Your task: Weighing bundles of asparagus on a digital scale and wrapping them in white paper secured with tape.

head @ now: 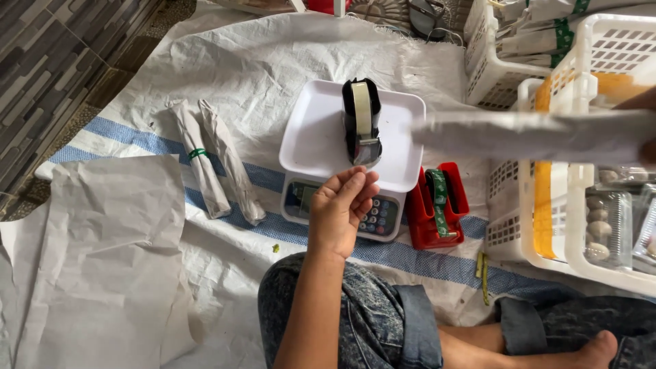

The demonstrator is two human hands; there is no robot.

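The left hand [342,208] reaches forward over a bent knee, with its fingers curled halfway open. It holds nothing. Its fingertips are just beside the black tape holder [361,121], right at the tape holder's near end. The black tape holder stands on the white tray of a small scale [311,137].

The right hand [642,130] shows only a little at the right side of the view. It seems to hold one end of a long paper-wrapped roll [533,135], but I cannot tell how tight its grip is. The roll looks blurry and hangs above the scale's right edge and the white baskets [574,89].

Everything sits on a white sack mat [260,61] on the floor. A red tape holder [437,205] with green tape stands just right of the scale. Two wrapped rolls [215,160] lie side by side left of the scale. A big sheet of crumpled paper [96,260] covers the mat's near left corner.
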